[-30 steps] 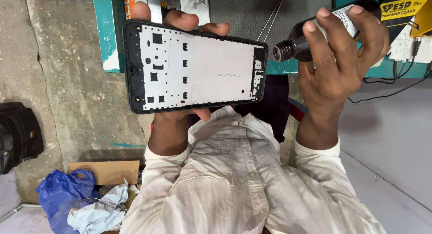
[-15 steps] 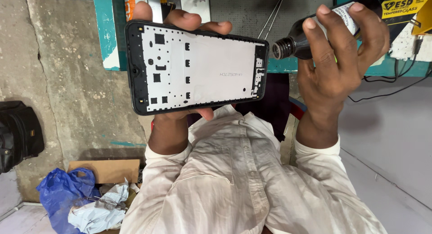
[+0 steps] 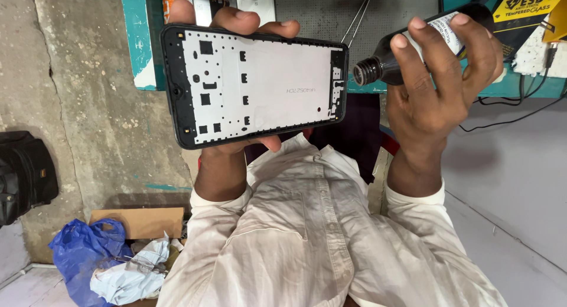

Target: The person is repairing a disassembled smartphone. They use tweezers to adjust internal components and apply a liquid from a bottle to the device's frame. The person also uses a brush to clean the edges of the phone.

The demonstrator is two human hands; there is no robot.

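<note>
My left hand [image 3: 230, 154] grips a phone frame [image 3: 260, 85] from behind, fingertips curling over its top edge. The frame has a black rim and a white inner plate with several small cut-outs, and it faces me lengthwise. My right hand [image 3: 434, 100] holds a small dark bottle [image 3: 391, 62] with a white label. The bottle is uncapped and tilted, and its threaded mouth points at the frame's right end, a short gap away. Both arms wear pale shirt sleeves.
A teal workbench edge [image 3: 139, 41] runs behind the hands, with thin metal tweezers [image 3: 359, 16] and a yellow package [image 3: 525, 6] on it. Black cables [image 3: 520, 106] hang at right. On the concrete floor lie a black bag [image 3: 23, 174], cardboard [image 3: 144, 221] and a blue plastic bag [image 3: 82, 254].
The phone frame has levelled out a little in my left hand. The bottle's mouth has dipped slightly toward the frame's right end.
</note>
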